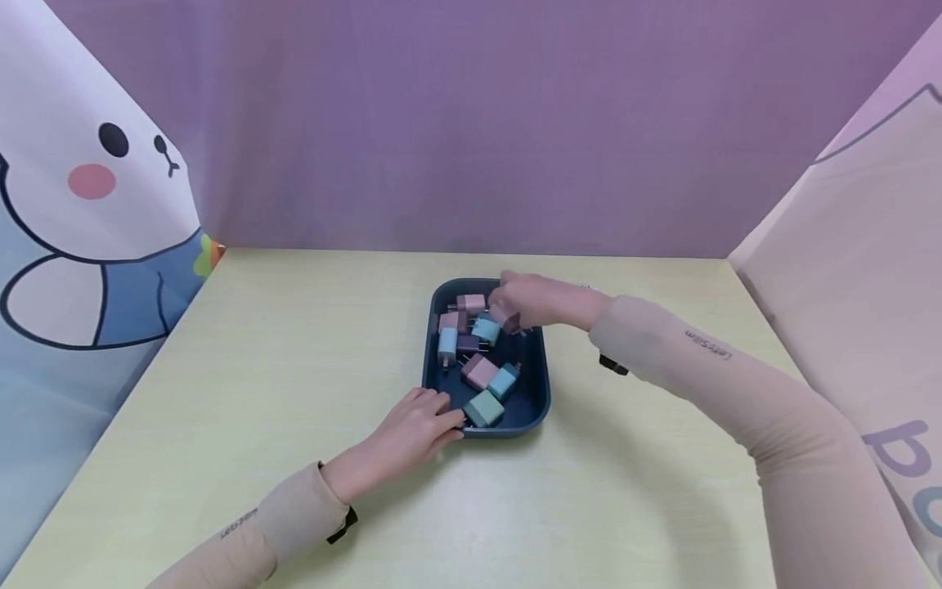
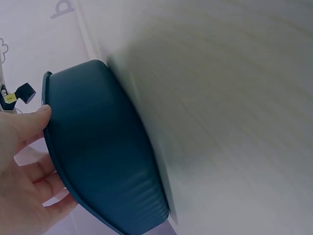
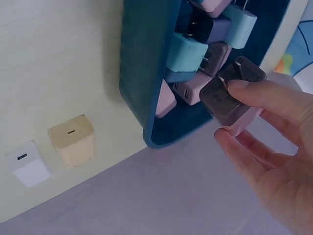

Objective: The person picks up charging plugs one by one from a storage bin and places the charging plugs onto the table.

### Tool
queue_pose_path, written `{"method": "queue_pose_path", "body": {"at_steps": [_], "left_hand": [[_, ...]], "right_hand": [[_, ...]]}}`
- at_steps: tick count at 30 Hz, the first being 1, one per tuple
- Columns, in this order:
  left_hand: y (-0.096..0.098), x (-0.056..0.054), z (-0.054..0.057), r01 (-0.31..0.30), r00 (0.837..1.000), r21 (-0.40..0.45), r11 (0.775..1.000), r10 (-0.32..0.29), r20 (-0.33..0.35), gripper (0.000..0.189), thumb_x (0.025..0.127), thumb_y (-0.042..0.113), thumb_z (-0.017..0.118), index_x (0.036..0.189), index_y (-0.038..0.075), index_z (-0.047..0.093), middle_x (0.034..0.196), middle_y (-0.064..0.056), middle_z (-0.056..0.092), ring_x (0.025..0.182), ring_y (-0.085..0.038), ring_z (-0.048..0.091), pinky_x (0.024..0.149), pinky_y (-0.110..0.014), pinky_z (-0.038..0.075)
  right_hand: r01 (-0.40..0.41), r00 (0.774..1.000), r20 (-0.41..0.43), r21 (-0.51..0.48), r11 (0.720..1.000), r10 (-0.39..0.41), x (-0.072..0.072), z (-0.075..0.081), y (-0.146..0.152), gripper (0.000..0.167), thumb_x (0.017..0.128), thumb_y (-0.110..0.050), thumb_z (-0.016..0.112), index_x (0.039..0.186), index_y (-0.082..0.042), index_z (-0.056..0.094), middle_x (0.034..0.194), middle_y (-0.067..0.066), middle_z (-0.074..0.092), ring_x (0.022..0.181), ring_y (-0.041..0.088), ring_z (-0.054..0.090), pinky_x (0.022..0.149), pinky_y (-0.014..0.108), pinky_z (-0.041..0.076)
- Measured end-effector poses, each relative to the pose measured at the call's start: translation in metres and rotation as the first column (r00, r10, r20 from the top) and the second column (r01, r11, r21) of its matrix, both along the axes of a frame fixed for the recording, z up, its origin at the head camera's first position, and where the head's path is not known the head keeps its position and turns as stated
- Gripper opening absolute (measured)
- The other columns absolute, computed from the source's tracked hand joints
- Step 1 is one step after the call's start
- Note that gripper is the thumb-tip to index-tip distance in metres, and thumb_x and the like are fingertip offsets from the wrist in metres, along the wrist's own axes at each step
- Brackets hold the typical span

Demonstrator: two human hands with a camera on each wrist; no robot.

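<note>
A dark blue tray (image 1: 531, 409) holds several pink, purple, blue and green plug chargers, among them a green charger (image 1: 483, 408) at its near end. My left hand (image 1: 412, 427) grips the rim at the tray's near left corner, with the thumb and fingertips on the edge (image 2: 62, 177). Over the tray's far right part, my right hand (image 1: 536, 299) pinches a pink and dark purple charger (image 3: 226, 100) between thumb and fingers. That charger's prongs face the thumb, and it is off the other chargers in the right wrist view.
In the right wrist view, a cream charger (image 3: 73, 142) and a white charger (image 3: 28, 164) stand on the table beside the tray, near the table's edge. Pale wood tabletop (image 1: 294, 352) surrounds the tray. A purple cloth (image 1: 471, 131) hangs behind, with printed cloths at both sides.
</note>
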State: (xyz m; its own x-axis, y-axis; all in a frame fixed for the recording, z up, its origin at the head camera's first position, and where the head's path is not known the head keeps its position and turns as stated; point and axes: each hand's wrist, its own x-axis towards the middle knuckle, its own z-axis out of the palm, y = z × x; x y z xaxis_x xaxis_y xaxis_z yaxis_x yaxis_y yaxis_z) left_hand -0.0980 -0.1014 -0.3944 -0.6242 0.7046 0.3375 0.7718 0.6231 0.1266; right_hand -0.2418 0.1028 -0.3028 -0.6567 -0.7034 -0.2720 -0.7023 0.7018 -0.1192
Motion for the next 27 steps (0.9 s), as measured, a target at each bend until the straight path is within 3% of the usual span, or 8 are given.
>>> {"method": "queue_pose_path", "body": {"at_steps": [5, 18, 27], "left_hand": [[0.0, 0.0, 0.0, -0.002, 1.0, -0.004, 1.0, 0.002, 0.003, 0.008, 0.081, 0.022, 0.064, 0.082, 0.016, 0.059, 0.071, 0.005, 0.049, 0.067, -0.012, 0.043, 0.067, -0.027, 0.037], [0.001, 0.001, 0.004, -0.02, 0.999, -0.037, 0.999, 0.021, 0.027, 0.009, 0.08, 0.022, 0.065, 0.082, 0.016, 0.06, 0.072, 0.004, 0.051, 0.067, -0.012, 0.045, 0.066, -0.027, 0.038], [0.003, 0.003, 0.006, -0.035, 0.998, -0.055, 0.998, 0.038, 0.056, 0.008, 0.08, 0.023, 0.065, 0.082, 0.016, 0.06, 0.071, 0.005, 0.052, 0.067, -0.012, 0.044, 0.066, -0.027, 0.037]], "right_hand": [[0.019, 1.0, -0.016, -0.044, 0.999, -0.019, -0.003, 0.004, 0.011, 0.046, 0.073, 0.011, 0.061, 0.115, -0.007, 0.057, 0.1, 0.012, 0.048, 0.081, 0.021, 0.052, 0.071, 0.029, 0.047], [0.045, 0.999, -0.017, -0.136, 0.99, -0.048, -0.008, 0.006, 0.042, 0.029, 0.074, 0.005, 0.065, 0.101, -0.005, 0.062, 0.09, 0.012, 0.047, 0.075, 0.022, 0.05, 0.064, 0.03, 0.045], [0.123, 0.991, -0.039, -0.151, 0.981, -0.131, -0.016, 0.006, 0.064, 0.041, 0.072, 0.008, 0.065, 0.112, 0.0, 0.057, 0.1, 0.018, 0.05, 0.086, 0.028, 0.052, 0.077, 0.04, 0.045]]}}
